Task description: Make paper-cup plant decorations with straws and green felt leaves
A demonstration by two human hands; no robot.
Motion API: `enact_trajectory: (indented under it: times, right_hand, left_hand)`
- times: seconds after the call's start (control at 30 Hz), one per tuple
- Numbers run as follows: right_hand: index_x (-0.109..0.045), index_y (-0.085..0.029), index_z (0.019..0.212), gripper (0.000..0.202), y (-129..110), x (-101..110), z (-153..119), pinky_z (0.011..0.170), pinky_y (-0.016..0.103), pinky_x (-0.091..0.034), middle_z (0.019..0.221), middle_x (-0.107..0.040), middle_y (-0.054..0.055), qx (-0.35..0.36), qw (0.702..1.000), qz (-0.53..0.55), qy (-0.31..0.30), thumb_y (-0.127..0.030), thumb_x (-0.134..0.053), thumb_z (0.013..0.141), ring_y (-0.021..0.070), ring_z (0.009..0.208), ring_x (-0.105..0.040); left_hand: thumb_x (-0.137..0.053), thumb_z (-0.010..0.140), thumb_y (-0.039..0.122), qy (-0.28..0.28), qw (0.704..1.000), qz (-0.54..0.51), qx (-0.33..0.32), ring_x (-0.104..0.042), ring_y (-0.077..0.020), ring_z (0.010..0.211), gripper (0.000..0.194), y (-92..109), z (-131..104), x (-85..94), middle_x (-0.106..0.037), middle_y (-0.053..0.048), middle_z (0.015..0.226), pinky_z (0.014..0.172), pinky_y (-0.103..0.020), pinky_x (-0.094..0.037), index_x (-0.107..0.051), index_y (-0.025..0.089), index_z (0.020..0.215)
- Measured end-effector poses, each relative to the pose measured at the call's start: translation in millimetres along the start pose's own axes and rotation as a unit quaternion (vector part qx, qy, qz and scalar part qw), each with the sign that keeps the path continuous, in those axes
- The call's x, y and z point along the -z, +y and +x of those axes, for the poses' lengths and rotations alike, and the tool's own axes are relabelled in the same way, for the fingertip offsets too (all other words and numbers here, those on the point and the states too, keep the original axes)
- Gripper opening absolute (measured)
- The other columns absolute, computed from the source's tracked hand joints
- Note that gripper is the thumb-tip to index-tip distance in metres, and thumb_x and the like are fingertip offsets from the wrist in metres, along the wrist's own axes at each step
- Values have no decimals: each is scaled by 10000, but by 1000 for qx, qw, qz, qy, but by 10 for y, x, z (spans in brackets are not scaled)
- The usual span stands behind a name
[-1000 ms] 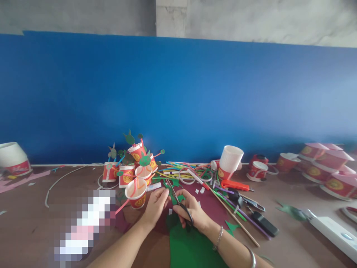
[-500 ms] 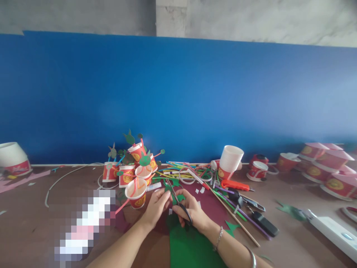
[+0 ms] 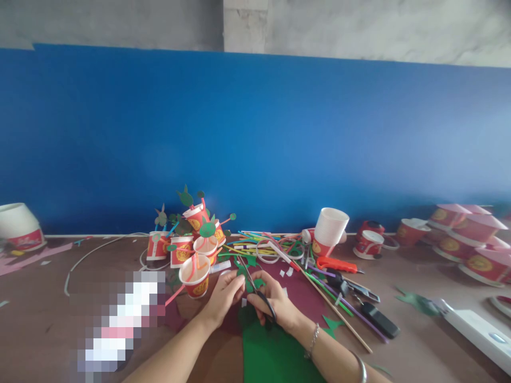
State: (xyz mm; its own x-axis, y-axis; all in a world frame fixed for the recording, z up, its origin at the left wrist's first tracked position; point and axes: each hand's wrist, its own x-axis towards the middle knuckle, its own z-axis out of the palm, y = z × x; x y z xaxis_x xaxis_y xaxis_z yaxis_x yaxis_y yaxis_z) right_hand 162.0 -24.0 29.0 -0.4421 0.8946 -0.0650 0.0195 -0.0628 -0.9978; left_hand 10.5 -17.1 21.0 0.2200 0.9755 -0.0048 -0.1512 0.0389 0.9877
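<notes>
My right hand (image 3: 277, 302) is closed around the black handles of a pair of scissors (image 3: 261, 296), whose blades point up and away to the left. My left hand (image 3: 225, 294) pinches a small piece of green paper (image 3: 241, 272) between thumb and fingers, close beside the blades. Other green paper scraps (image 3: 251, 260) lie just beyond the fingertips. Below my hands a large green paper sheet (image 3: 275, 356) lies over dark red paper (image 3: 311, 292). How much of the pinched piece is covered by my fingers, I cannot tell.
Red-and-white paper cups with straws and green cut-outs (image 3: 195, 268) stand at the left. Behind lie many coloured straws (image 3: 243, 246). A cup stack (image 3: 330, 229), an orange utility knife (image 3: 337, 264), a wooden stick (image 3: 339, 311) and keys (image 3: 377, 318) are at the right.
</notes>
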Motion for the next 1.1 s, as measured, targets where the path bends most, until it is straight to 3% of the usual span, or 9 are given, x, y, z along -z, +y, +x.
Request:
enact_trajectory:
  times: [0.43, 1.1]
  right_hand:
    - [-389, -210, 957, 499, 1, -7, -5, 302, 146, -334, 404, -479, -135, -1, 1000, -1, 12, -458, -701, 658, 64, 302, -416]
    - [-429, -196, 946, 413, 14, -8, 0, 360, 160, -341, 476, -562, -84, 10, 1000, -5, -1, -392, -686, 689, 78, 361, -486]
  left_hand:
    - [-569, 703, 553, 53, 998, 7, -16, -255, -64, 433, 422, 22, 10, -11, -322, 79, 452, 437, -205, -167, -450, 174, 562]
    - [-579, 709, 555, 30, 999, 9, -14, -242, -54, 418, 424, 13, 6, -10, -317, 83, 438, 429, -205, -162, -527, 151, 595]
